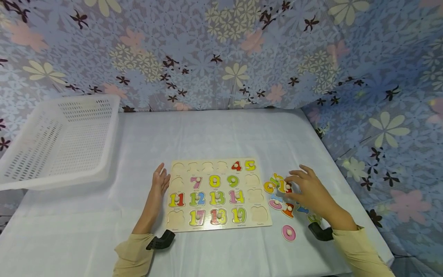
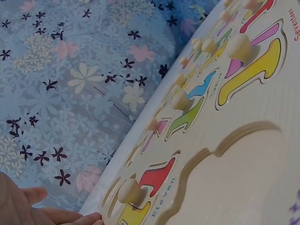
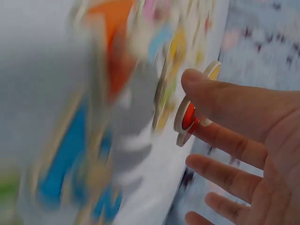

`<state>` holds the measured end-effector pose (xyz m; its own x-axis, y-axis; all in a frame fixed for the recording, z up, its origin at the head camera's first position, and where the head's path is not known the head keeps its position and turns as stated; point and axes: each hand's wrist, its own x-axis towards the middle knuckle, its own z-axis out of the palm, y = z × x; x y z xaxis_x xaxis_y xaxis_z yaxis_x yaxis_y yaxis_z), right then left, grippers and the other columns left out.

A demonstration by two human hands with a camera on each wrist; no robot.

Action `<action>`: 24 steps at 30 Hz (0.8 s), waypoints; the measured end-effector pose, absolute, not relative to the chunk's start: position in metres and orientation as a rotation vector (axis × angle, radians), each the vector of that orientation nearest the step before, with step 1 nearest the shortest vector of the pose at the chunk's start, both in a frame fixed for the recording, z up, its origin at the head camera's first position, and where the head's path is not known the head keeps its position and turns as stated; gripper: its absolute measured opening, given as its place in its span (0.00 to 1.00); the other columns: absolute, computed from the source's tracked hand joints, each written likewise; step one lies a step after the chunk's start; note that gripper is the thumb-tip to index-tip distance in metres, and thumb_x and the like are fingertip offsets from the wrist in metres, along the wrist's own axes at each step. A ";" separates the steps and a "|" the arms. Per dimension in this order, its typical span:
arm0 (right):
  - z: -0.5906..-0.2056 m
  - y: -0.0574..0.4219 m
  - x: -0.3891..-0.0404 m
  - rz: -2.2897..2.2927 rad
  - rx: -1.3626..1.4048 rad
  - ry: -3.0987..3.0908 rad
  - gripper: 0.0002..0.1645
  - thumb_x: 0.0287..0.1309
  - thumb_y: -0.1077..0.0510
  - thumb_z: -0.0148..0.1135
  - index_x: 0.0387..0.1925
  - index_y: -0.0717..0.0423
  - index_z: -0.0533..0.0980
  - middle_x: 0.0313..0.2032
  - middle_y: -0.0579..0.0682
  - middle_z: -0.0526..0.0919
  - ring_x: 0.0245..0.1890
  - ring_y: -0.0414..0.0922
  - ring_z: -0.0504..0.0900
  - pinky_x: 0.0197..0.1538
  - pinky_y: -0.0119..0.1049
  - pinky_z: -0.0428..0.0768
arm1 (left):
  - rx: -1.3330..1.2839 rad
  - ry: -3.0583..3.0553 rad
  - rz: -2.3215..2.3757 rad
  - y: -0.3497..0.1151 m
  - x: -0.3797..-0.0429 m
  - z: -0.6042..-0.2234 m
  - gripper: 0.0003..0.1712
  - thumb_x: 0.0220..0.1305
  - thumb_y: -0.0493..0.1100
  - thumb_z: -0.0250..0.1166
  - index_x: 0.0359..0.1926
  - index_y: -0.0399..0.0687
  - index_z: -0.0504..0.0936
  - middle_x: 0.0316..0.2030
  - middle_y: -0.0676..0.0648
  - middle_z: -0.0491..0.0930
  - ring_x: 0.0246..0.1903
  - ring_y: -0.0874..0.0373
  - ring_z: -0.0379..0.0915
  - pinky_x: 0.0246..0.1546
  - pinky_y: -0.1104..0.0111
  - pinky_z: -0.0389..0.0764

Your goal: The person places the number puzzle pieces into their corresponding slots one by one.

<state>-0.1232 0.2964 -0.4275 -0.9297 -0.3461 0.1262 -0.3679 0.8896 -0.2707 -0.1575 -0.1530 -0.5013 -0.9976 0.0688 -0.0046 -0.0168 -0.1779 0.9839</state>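
Note:
A wooden number puzzle board (image 1: 256, 196) lies in the middle of the table, with several knobbed numbers in their recesses. My left hand (image 1: 159, 182) is beside the board's left edge, fingers extended; its fingertips (image 2: 93, 218) appear near the eleven piece (image 2: 154, 177). To the right of the board, my right hand (image 1: 311, 192) pinches a red-and-yellow number puzzle piece (image 3: 187, 117) between thumb and index finger. The other fingers are spread. Around that hand lie loose pieces, including an orange one (image 1: 288, 210), a pink-and-blue one (image 1: 276, 202) and a blue one (image 3: 65, 164).
A white perforated plastic basket (image 1: 110, 154) stands at the left back of the table. A pink zero piece (image 1: 288, 233) lies by itself near the board's lower right corner. White cloth (image 1: 207, 134) covers the table, and flowered fabric (image 1: 194, 57) hangs behind and to the right.

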 end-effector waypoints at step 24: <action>-0.443 0.222 -0.129 0.435 0.779 -2.991 0.27 0.39 0.50 0.81 0.44 0.54 0.83 0.56 0.59 0.77 0.67 0.63 0.57 0.62 0.63 0.65 | 0.247 2.199 2.263 -0.159 -0.152 -0.515 0.40 0.70 0.70 0.37 0.77 0.60 0.46 0.75 0.43 0.43 0.71 0.47 0.48 0.71 0.57 0.51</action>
<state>-0.1291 0.2217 -0.4427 -0.8752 -0.4756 0.0888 -0.4812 0.8365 -0.2622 -0.1518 -0.1588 -0.5150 -0.9876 0.0918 0.1275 0.1248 -0.0344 0.9916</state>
